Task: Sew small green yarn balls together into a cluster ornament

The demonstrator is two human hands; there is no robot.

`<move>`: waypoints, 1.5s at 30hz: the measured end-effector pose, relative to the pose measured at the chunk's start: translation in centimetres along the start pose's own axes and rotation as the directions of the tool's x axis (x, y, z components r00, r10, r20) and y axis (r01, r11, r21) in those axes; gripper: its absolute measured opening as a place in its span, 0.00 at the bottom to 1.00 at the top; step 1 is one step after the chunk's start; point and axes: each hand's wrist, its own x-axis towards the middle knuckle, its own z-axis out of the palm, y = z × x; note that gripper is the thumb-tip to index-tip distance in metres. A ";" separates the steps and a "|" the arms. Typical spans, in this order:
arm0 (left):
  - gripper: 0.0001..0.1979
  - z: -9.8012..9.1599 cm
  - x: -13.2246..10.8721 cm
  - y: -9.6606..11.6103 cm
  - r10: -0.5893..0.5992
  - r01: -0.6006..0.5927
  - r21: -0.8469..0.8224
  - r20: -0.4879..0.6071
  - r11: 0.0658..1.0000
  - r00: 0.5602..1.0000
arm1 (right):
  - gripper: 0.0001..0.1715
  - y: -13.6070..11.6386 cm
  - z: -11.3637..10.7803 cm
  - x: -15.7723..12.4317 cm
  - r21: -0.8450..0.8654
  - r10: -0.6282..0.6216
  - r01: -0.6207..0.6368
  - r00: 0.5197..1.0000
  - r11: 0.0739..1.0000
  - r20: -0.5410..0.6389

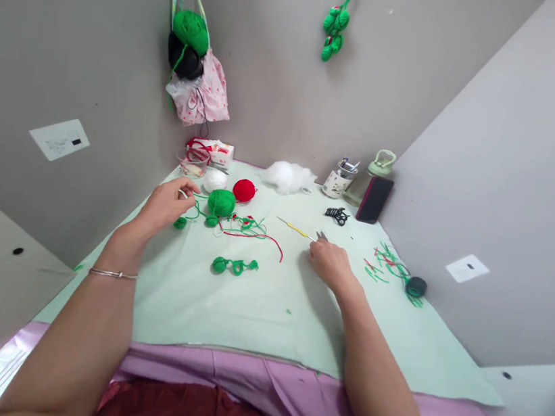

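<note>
My left hand (168,202) is above the left part of the table, thumb and fingers slightly curved and apart. Beside its fingertips are a green yarn ball (221,203) and loose green strands; whether a strand touches the fingers is unclear. Below it lies a small green crocheted ball (180,223). My right hand (330,263) is closed around scissors (321,236), their blades poking out past the fingers and the handles hidden. A yellow-handled crochet hook (297,229) lies just left of those fingers. Nearer me rests a green crocheted piece (234,266) with a ball and loop.
Behind are red yarn (244,191), white yarn (215,181), white stuffing (289,177), a pen cup (339,179), a bottle (363,178) and a phone (375,200). A black claw clip (337,216), yarn scraps (389,260) and a black tape roll (416,287) lie right.
</note>
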 end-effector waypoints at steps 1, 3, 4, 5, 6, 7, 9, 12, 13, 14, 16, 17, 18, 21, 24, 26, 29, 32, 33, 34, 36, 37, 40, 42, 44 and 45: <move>0.12 0.0 -0.1 0.3 0.004 -0.002 -0.046 0.031 0.999 1.000 | 0.14 0.0 -0.1 0.0 0.009 0.001 -0.001 1.000 1.000 -0.015; 0.12 0.2 -0.5 1.2 0.038 -0.014 -0.199 0.119 0.980 0.992 | 0.12 -0.2 -0.4 -0.1 0.122 -0.018 0.026 0.998 0.992 -0.063; 0.12 0.3 -0.8 1.7 0.059 -0.011 -0.277 0.165 0.961 0.985 | 0.11 -0.4 -0.6 -0.2 0.262 -0.036 0.059 0.995 0.963 -0.091; 0.12 0.5 -1.1 2.2 0.081 -0.007 -0.355 0.195 0.935 0.977 | 0.10 -0.7 -0.8 -0.3 0.446 -0.057 0.103 0.992 0.889 -0.117; 0.12 0.7 -1.4 2.8 0.101 -0.002 -0.425 0.212 0.905 0.972 | 0.09 -1.1 -0.9 -0.5 0.646 -0.079 0.151 0.987 0.749 -0.138; 0.11 1.0 -1.7 3.3 0.120 0.009 -0.482 0.238 0.876 0.964 | 0.08 -1.6 -1.0 -0.6 0.810 -0.104 0.182 0.983 0.558 -0.150; 0.10 1.7 -2.3 4.2 0.139 0.044 -0.564 0.278 0.825 0.950 | 0.11 -2.7 -1.1 -1.0 0.958 -0.165 0.185 0.975 0.217 -0.151; 0.10 2.9 -3.3 5.5 0.144 0.121 -0.640 0.345 0.759 0.927 | 0.13 -4.7 -1.2 -1.8 0.986 -0.230 0.162 0.959 -0.025 -0.164; 0.10 3.4 -3.7 5.9 0.143 0.145 -0.656 0.365 0.741 0.920 | 0.14 -5.4 -1.2 -2.0 0.984 -0.231 0.166 0.957 -0.069 -0.178; 0.10 3.9 -4.0 6.2 0.150 0.167 -0.670 0.388 0.723 0.909 | 0.14 -6.1 -1.2 -2.3 0.978 -0.229 0.177 0.953 -0.107 -0.197; 0.10 4.9 -4.6 6.7 0.169 0.214 -0.681 0.450 0.701 0.877 | 0.13 -7.3 -1.2 -2.8 0.971 -0.264 0.183 0.939 -0.154 -0.219; 0.11 5.4 -4.9 6.9 0.169 0.242 -0.688 0.472 0.684 0.865 | 0.13 -7.8 -1.2 -3.1 0.970 -0.307 0.178 0.925 -0.166 -0.223; 0.11 5.7 -5.0 6.9 0.167 0.271 -0.688 0.498 0.673 0.851 | 0.13 -8.1 -1.2 -3.3 0.971 -0.353 0.171 0.910 -0.165 -0.220; 0.11 6.3 -4.9 6.6 0.116 0.290 -0.691 0.477 0.662 0.871 | 0.15 -8.4 -1.2 -3.4 0.980 -0.424 0.153 0.885 -0.129 -0.194; 0.11 6.1 -4.4 6.1 0.072 0.194 -0.659 0.354 0.727 0.932 | 0.15 -7.6 -1.1 -2.8 0.981 -0.356 0.133 0.918 -0.143 -0.177; 0.10 6.0 -4.4 6.0 0.121 0.080 -0.577 0.301 0.813 0.946 | 0.15 -7.0 -1.0 -2.4 0.979 -0.295 0.106 0.943 -0.176 -0.156; 0.18 6.4 -5.0 5.9 0.277 -0.145 -0.407 0.287 0.902 0.917 | 0.14 -6.5 -1.0 -2.0 0.972 -0.255 0.078 0.958 -0.221 -0.135; 0.21 7.7 -6.0 5.9 0.338 -0.246 -0.302 0.306 0.921 0.890 | 0.13 -6.9 -1.0 -2.3 0.970 -0.268 0.108 0.949 -0.217 -0.166; 0.21 8.2 -6.3 6.0 0.339 -0.247 -0.309 0.293 0.918 0.894 | 0.13 -7.2 -1.1 -2.6 0.973 -0.283 0.129 0.942 -0.191 -0.180; 0.21 8.6 -6.6 6.0 0.338 -0.234 -0.347 0.278 0.908 0.899 | 0.12 -7.5 -1.1 -2.8 0.976 -0.303 0.151 0.933 -0.157 -0.193; 0.18 9.2 -6.8 6.1 0.274 -0.115 -0.471 0.284 0.874 0.919 | 0.12 -8.0 -1.1 -3.3 0.979 -0.359 0.187 0.910 -0.085 -0.206; 0.16 9.4 -6.9 6.2 0.216 -0.021 -0.533 0.307 0.846 0.927 | 0.12 -8.2 -1.2 -3.4 0.978 -0.387 0.200 0.898 -0.062 -0.209; 0.15 9.5 -6.7 6.3 0.063 0.189 -0.647 0.345 0.739 0.936 | 0.10 -7.9 -1.2 -3.5 0.964 -0.376 0.257 0.888 -0.069 -0.263; 0.16 9.4 -6.8 6.3 0.041 0.198 -0.667 0.325 0.718 0.945 | 0.09 -7.4 -1.3 -3.2 0.949 -0.267 0.290 0.911 -0.125 -0.314; 0.18 9.6 -7.2 6.1 0.080 0.137 -0.623 0.307 0.770 0.948 | 0.09 -6.8 -1.2 -2.8 0.938 -0.151 0.280 0.938 -0.206 -0.313; 0.19 9.8 -7.5 6.0 0.121 0.079 -0.571 0.304 0.817 0.945 | 0.09 -6.7 -1.2 -2.7 0.933 -0.115 0.260 0.949 -0.249 -0.295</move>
